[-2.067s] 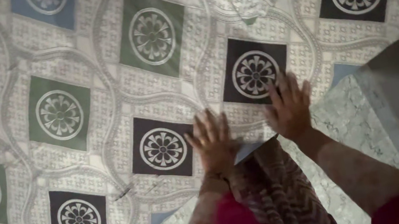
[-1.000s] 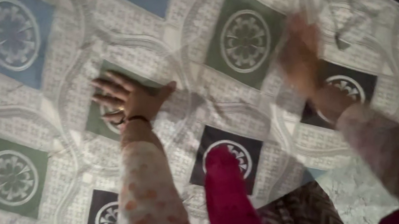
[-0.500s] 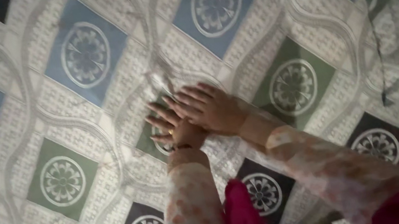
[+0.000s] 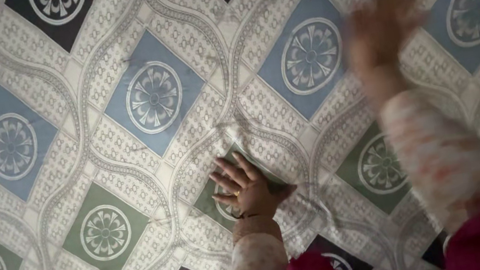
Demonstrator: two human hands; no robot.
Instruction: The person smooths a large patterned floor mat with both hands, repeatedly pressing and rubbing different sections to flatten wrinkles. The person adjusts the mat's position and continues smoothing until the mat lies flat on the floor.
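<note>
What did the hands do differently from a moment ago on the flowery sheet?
The right hand lifted off the left hand and swept up and to the right across the patterned sheet; it shows blurred. The left hand stayed pressed flat, fingers spread, on the same green square. Nothing was grasped.

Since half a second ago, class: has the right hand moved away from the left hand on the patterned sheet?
Yes. The right hand, blurred, is now up and to the right, over a blue square; the left hand lies flat on the green square of the sheet.
</note>
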